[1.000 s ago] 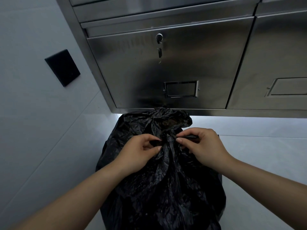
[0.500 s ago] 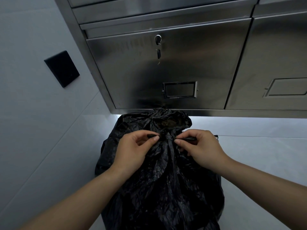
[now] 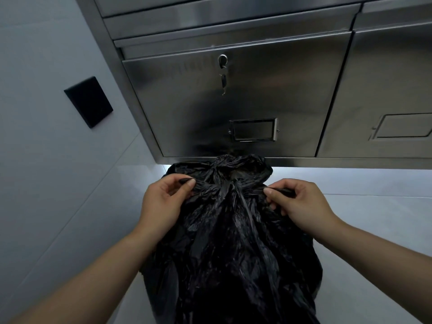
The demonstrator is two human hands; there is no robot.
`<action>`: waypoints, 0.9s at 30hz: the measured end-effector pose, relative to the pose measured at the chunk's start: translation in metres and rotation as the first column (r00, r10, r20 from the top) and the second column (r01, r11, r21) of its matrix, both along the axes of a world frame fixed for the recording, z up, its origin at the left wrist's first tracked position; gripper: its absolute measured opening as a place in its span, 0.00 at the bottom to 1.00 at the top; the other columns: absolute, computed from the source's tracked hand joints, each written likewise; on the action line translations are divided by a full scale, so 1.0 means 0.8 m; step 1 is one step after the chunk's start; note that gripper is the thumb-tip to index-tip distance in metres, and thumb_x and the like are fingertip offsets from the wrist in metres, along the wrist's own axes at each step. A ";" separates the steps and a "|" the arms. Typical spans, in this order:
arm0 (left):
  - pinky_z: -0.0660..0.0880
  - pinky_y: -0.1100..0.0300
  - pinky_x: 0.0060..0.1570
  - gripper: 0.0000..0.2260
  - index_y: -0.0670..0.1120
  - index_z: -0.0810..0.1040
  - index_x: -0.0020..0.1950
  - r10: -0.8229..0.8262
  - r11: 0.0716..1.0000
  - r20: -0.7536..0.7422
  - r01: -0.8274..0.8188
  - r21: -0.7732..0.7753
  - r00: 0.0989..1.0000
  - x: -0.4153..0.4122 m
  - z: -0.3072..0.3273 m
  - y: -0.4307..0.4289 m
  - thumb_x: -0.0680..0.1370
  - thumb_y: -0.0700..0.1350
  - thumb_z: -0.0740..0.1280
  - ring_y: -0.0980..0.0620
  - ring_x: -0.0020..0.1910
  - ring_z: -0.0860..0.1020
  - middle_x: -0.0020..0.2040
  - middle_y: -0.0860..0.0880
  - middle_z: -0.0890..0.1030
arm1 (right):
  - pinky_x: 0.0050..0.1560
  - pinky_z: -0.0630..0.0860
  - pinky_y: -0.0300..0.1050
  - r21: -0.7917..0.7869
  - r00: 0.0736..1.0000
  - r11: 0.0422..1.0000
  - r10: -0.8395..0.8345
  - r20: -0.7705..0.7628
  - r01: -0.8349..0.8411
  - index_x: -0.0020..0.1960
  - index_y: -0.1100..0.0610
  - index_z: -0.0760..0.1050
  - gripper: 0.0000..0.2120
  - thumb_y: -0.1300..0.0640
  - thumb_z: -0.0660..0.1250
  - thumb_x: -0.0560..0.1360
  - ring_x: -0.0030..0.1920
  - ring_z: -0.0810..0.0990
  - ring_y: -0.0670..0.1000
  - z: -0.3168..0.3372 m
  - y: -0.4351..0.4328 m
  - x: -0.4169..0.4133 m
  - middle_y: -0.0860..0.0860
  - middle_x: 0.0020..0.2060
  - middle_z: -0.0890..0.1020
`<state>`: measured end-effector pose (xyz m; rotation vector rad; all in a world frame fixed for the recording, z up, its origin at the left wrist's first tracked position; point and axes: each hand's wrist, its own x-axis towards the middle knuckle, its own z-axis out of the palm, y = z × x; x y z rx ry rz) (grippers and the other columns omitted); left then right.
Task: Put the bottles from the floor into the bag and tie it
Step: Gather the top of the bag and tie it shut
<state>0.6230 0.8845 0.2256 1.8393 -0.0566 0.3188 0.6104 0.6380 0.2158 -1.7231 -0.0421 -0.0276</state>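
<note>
The black bag (image 3: 233,242) stands on the pale floor (image 3: 364,235), its lower part cut off by the bottom edge of the view. Its mouth is gathered into a twisted neck (image 3: 233,187) at the top of the bag.

Left hand (image 3: 161,202): positioned at the left side of the neck. Thumb and forefinger are curled and pinch a strand of the bag film.

Right hand (image 3: 301,206): positioned at the right side of the neck. Its fingers (image 3: 268,191) are curled and pinch the opposite strand, whose dark end shows past the forefinger.

The two strands run outward from the neck, one to each hand. Whether the knot is fully drawn tight cannot be told.

The black film hides the contents of the bag.

Behind the bag stands a stainless steel cabinet (image 3: 233,106); a key (image 3: 223,79) hangs from its lock, above a framed label holder (image 3: 253,129). A black plate (image 3: 88,101) sits on the wall, up and to the left of the bag.
</note>
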 end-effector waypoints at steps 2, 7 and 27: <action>0.75 0.72 0.40 0.06 0.50 0.80 0.40 -0.011 1.000 0.053 0.011 0.001 0.999 0.002 0.011 -0.004 0.74 0.41 0.68 0.63 0.35 0.79 0.33 0.58 0.82 | 0.25 0.68 0.30 -0.014 0.997 1.000 -0.002 0.079 0.003 0.38 0.56 0.80 0.06 0.61 0.69 0.73 0.22 0.73 0.39 0.006 0.002 -0.002 0.45 0.23 0.79; 0.75 0.70 0.46 0.07 0.48 0.78 0.44 -0.166 0.984 0.154 0.175 -0.045 0.974 -0.003 0.047 -0.032 0.72 0.51 0.65 0.60 0.44 0.81 0.43 0.56 0.85 | 0.32 0.75 0.35 -0.011 0.963 1.000 0.018 0.270 -0.016 0.38 0.47 0.78 0.04 0.53 0.70 0.71 0.31 0.77 0.40 0.033 0.009 0.002 0.42 0.31 0.81; 0.72 0.74 0.42 0.13 0.50 0.79 0.46 -0.105 0.993 0.000 0.105 -0.049 0.994 -0.019 0.029 -0.052 0.80 0.51 0.56 0.62 0.38 0.79 0.37 0.56 0.83 | 0.28 0.66 0.29 0.155 0.960 0.963 0.185 0.210 -0.219 0.42 0.58 0.69 0.06 0.62 0.59 0.78 0.26 0.68 0.45 0.033 0.028 -0.005 0.53 0.40 0.85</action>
